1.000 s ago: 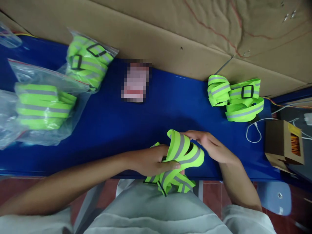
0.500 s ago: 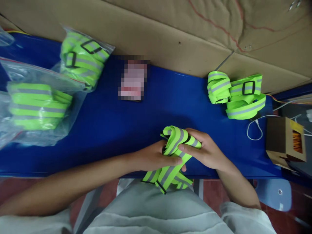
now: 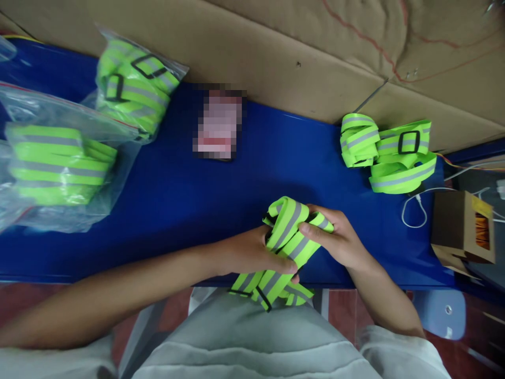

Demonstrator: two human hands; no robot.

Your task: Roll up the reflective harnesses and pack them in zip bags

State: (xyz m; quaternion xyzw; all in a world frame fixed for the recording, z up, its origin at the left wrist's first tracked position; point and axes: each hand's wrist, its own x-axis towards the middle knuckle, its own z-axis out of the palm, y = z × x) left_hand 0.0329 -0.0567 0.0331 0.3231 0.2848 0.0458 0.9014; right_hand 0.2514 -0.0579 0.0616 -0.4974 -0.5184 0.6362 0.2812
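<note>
Both hands hold one neon-green reflective strap bundle (image 3: 290,234) with grey stripes, at the near edge of the blue table (image 3: 236,200). My left hand (image 3: 248,255) grips the folded bundle from the left, thumb across its front. My right hand (image 3: 339,242) wraps round the bundle's right side, fingers closed over a loop. Loose strap ends with a black buckle (image 3: 263,299) hang down over my lap.
Two clear bags of folded green straps lie at the left (image 3: 59,166) and back left (image 3: 136,87). A loose pile of straps (image 3: 389,152) sits at the back right. A blurred pink item (image 3: 219,126) lies mid-table. A cardboard box (image 3: 460,231) and white cable (image 3: 418,202) are at the right. Cardboard sheeting (image 3: 295,47) lines the back.
The loose loop my right hand was holding out has been folded down onto the bundle. My right hand has closed round it, and the bundle is now tighter.
</note>
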